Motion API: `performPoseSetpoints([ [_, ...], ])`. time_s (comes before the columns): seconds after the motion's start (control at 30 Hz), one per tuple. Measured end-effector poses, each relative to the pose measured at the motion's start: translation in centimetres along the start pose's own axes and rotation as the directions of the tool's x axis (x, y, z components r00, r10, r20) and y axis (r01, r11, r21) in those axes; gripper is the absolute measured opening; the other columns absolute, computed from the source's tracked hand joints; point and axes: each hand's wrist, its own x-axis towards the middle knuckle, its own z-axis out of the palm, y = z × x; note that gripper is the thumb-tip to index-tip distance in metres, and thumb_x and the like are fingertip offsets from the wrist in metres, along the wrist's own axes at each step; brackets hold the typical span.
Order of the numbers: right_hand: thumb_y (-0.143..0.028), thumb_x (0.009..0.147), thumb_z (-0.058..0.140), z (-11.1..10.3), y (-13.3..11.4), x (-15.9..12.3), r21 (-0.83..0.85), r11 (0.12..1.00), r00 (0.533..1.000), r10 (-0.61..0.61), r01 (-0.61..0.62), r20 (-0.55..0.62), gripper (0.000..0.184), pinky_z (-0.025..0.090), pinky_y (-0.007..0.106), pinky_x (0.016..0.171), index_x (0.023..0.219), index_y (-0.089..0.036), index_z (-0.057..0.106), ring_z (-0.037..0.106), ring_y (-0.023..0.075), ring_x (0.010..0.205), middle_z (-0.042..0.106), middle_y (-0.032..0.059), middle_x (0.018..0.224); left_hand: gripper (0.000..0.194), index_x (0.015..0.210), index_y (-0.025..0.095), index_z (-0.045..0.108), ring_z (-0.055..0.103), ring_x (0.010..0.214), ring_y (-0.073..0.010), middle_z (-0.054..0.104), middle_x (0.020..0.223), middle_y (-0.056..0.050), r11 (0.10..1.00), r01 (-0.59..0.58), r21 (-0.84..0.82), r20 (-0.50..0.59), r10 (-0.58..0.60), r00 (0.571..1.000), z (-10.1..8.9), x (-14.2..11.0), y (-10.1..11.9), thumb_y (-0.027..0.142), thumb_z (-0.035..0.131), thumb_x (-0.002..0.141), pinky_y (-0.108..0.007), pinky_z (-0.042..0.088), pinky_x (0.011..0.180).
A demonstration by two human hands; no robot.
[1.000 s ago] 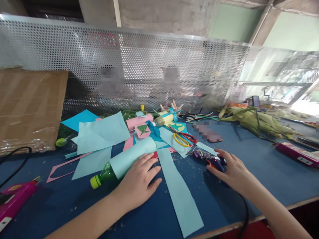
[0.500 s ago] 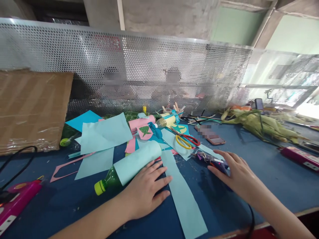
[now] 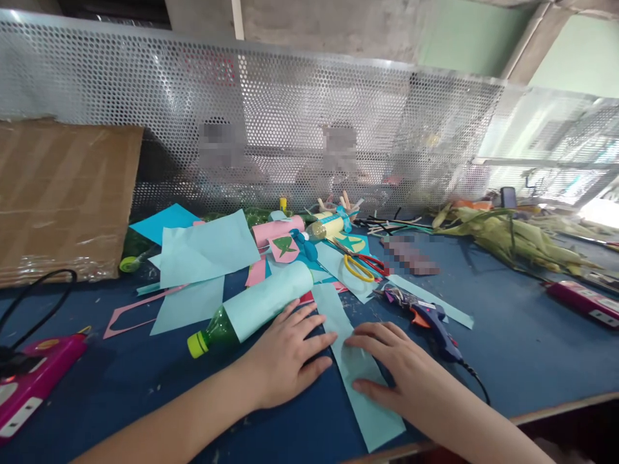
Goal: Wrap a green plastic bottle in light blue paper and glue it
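A green plastic bottle [image 3: 220,330] with a yellow-green cap lies on its side, wrapped in light blue paper [image 3: 271,296]. Beside it my left hand [image 3: 290,351] rests with fingers spread, fingertips at the wrap's lower edge and the left border of a long light blue paper strip [image 3: 365,393]. My right hand [image 3: 391,361] is over the strip's right side, fingers apart and slightly bent; whether it touches the paper I cannot tell. Just beyond it a dark blue hot glue gun [image 3: 438,328] with an orange trigger lies on the table.
Yellow scissors [image 3: 358,269] and red scissors [image 3: 380,264] lie among paper scraps. Light blue sheets [image 3: 207,248] are at left, near cardboard [image 3: 62,200]. Magenta power strips [image 3: 43,380] flank the work area. Corn husks [image 3: 512,241] lie at right, before a perforated metal screen [image 3: 290,129].
My right hand has left the glue gun and moved left over the paper strip. My left hand has stayed by the wrapped bottle. The view has shifted slightly.
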Motion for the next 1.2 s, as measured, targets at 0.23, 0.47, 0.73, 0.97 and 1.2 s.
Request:
performPoseSetpoints([
  [0.23, -0.032, 0.089, 0.060, -2.0, 2.2, -0.2, -0.046, 0.997, 0.982, -0.062, 0.055, -0.178, 0.024, 0.048, 0.040, 0.096, 0.110, -0.024, 0.069, 0.059, 0.0259, 0.111, 0.067, 0.0085, 0.118, 0.042, 0.137, 0.031, 0.052, 0.036, 0.139, -0.0312, 0.046, 0.148, -0.007, 0.999, -0.040, -0.010, 0.038, 0.040, 0.998, 0.1, 0.0, -0.5, 0.044, 0.037, 0.100, -0.057, 0.030, 0.112],
  [0.47, -0.023, 0.089, 0.052, -8.5, 8.8, 2.9, -0.157, 0.940, 0.933, 0.259, -0.303, -0.249, 0.024, 0.054, 0.029, 0.076, 0.103, -0.022, 0.071, 0.071, 0.0207, 0.085, 0.077, 0.0040, 0.097, 0.041, 0.139, 0.037, 0.048, 0.035, 0.140, -0.0309, 0.047, 0.148, -0.001, 0.998, -0.051, 0.029, 0.025, 0.050, 0.998, 0.7, -0.3, -1.1, 0.044, 0.040, 0.099, -0.061, 0.025, 0.113],
  [0.73, -0.021, 0.089, 0.062, -8.5, 10.5, 10.7, -0.262, 0.932, 0.967, 0.252, -0.252, -0.033, 0.014, 0.052, 0.028, 0.081, 0.099, -0.019, 0.071, 0.068, 0.0173, 0.088, 0.074, 0.0016, 0.094, 0.042, 0.138, 0.038, 0.049, 0.039, 0.137, -0.0298, 0.049, 0.146, 0.000, 0.997, -0.082, 0.002, -0.043, 0.082, 0.996, 1.0, -0.5, -1.5, 0.040, 0.047, 0.097, -0.057, 0.027, 0.114],
  [0.97, -0.033, 0.094, 0.059, -7.1, 9.9, 13.6, -0.324, 0.910, 0.951, 0.298, -0.259, 0.077, 0.029, 0.054, 0.042, 0.085, 0.119, -0.018, 0.059, 0.063, 0.0221, 0.101, 0.061, 0.0079, 0.121, 0.036, 0.132, 0.038, 0.056, 0.044, 0.133, -0.0286, 0.055, 0.140, 0.000, 1.000, -0.007, 0.024, -0.128, 0.010, 0.992, 1.1, -0.5, -0.7, 0.040, 0.045, 0.098, -0.058, 0.029, 0.113],
  [1.2, -0.032, 0.095, 0.058, -8.0, 10.1, 12.3, -0.185, 0.899, 0.916, 0.402, -0.398, -0.017, 0.028, 0.054, 0.041, 0.085, 0.118, -0.018, 0.060, 0.063, 0.0214, 0.100, 0.061, 0.0081, 0.121, 0.036, 0.132, 0.039, 0.056, 0.045, 0.133, -0.0277, 0.055, 0.140, 0.001, 0.999, -0.014, 0.033, -0.149, 0.019, 0.989, 1.2, -0.5, -0.6, 0.042, 0.044, 0.098, -0.056, 0.032, 0.113],
])
